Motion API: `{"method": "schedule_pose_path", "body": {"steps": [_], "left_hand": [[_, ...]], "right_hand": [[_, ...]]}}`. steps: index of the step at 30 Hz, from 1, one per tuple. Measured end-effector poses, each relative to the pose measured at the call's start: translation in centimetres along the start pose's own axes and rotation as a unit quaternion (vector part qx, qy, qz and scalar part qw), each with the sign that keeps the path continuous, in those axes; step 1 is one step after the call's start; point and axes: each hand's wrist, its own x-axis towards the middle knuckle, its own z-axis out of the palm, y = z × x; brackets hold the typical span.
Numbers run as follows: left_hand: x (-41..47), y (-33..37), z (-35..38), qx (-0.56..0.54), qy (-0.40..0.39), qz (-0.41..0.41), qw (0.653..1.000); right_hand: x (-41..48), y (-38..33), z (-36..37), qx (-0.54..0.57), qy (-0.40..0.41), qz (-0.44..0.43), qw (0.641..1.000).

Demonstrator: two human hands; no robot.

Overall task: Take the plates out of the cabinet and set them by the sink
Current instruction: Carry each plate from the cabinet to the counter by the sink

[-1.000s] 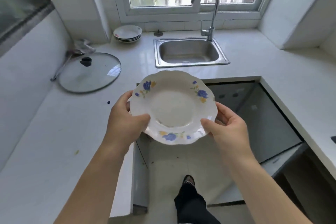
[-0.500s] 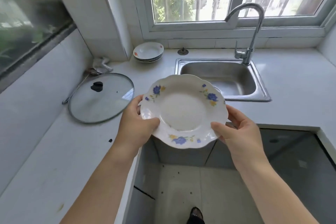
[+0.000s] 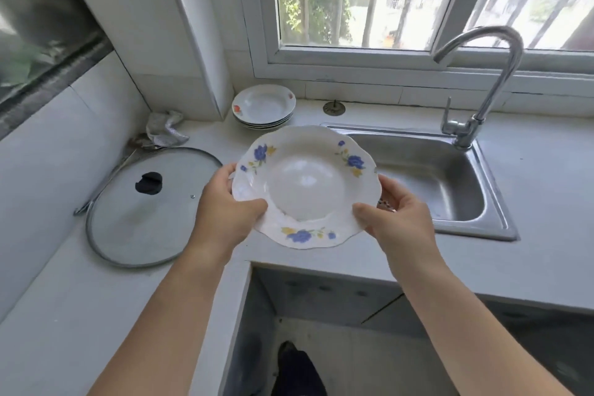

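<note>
Over the counter's front edge, just left of the sink (image 3: 427, 177), a scalloped plate with blue flowers (image 3: 305, 186) is carried face up between both hands. The left hand (image 3: 225, 206) pinches the near-left rim, thumb on top and fingers under; the right hand (image 3: 398, 219) does the same at the near-right rim. Both are closed on the plate and nothing else. A stack of plates (image 3: 263, 108) already sits at the back of the counter (image 3: 530, 170), in the corner beside the sink. To finish this carry well, I would keep the plate level, pass it above the glass lid (image 3: 151, 206) and clear of the faucet (image 3: 482, 74), then lower it squarely onto the stack before releasing either rim.
</note>
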Motion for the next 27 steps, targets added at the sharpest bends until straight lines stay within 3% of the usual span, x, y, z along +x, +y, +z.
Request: {"method": "schedule_pose_path", "body": {"steps": [12, 22, 27], "left_hand": [[10.2, 4.4, 4.9, -0.058, -0.031, 0.015, 0.998], [15.7, 5.9, 7.6, -0.043, 0.073, -0.011, 0.996], [19.8, 5.1, 6.2, -0.039, 0.074, -0.025, 0.996]], "right_hand": [[12.3, -3.4, 0.5, -0.020, 0.004, -0.013, 1.000], [22.0, -4.3, 1.4, -0.033, -0.094, -0.003, 0.995], [24.9, -3.6, 4.6, -0.043, -0.105, -0.001, 0.994]]}}
